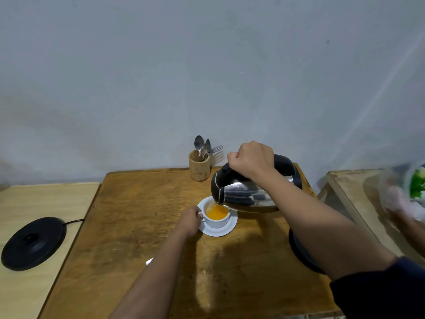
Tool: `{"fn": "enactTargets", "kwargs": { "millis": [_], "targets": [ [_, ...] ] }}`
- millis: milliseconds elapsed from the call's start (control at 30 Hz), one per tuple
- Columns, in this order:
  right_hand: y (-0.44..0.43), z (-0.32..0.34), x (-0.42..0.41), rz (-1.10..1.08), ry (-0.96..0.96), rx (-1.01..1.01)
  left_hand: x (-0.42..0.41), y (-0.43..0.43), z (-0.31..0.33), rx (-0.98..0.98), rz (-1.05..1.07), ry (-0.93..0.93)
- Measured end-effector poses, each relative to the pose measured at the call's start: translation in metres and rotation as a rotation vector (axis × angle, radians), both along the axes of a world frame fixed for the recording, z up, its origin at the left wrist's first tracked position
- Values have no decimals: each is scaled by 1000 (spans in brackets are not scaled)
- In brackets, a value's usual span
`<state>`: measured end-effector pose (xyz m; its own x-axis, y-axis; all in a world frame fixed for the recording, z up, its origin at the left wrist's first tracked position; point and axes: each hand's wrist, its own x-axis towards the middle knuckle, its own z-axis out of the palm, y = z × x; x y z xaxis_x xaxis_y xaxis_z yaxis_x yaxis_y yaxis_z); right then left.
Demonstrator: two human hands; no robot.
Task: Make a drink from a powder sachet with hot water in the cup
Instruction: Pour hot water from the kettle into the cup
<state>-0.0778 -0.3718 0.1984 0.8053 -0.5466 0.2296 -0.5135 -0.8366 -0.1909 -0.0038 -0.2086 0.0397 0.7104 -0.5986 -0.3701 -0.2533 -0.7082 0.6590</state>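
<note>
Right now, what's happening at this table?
A person is pouring from a steel kettle, tilted in the right hand, into a white cup on a saucer. The left hand steadies the cup at its handle. The liquid inside is already orange. The kettle's base sits empty on the side table.

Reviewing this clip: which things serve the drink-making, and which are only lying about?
In use: steel electric kettle in the right hand; white ceramic cup steadied by the left hand; white saucer.

Lying about: bamboo cutlery holder; round black kettle base.
</note>
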Motion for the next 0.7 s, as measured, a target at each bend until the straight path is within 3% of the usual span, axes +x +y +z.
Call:
{"fn": "enactTargets", "kwargs": {
  "millis": [700],
  "targets": [
    [-11,0,-28,-88,25,9,-1,-4,2,44,-4,-15]
  ]
}}
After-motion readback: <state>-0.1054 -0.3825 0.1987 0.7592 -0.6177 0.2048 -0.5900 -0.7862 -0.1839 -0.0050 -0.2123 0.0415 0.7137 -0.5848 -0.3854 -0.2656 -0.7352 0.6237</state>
